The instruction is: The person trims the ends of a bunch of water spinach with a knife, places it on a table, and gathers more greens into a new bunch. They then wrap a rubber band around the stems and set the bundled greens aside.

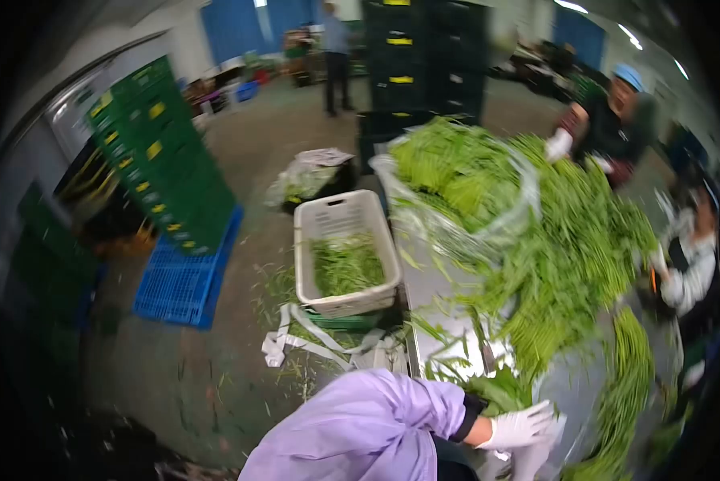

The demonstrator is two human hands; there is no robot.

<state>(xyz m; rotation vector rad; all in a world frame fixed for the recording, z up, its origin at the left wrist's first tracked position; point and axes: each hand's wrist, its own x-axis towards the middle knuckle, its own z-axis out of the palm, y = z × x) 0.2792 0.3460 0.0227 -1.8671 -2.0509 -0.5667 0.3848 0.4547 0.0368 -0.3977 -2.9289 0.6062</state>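
My left hand (519, 428), in a white glove below a lilac sleeve, reaches over the metal table near the bottom. Its fingers curve together beside a bunch of leafy greens (504, 391); what lies under them is hidden. Against it, lower down, is another white-gloved shape, my right hand (534, 458), mostly covered and blurred, its fingers not clear. A large heap of long-stemmed greens (548, 264) spreads over the table beyond my hands. More stalks (623, 385) lie in a long bundle to the right. A clear plastic bag (528, 188) full of greens stands at the table's far end.
Left of the metal table (448, 353), a white crate (305, 272) holds loose greens, with white straps (328, 345) beside it. Green crates (163, 160) are stacked on a blue pallet (175, 280); dark crates (424, 64) rise behind. Two co-workers (612, 132) (689, 264) work across the table.
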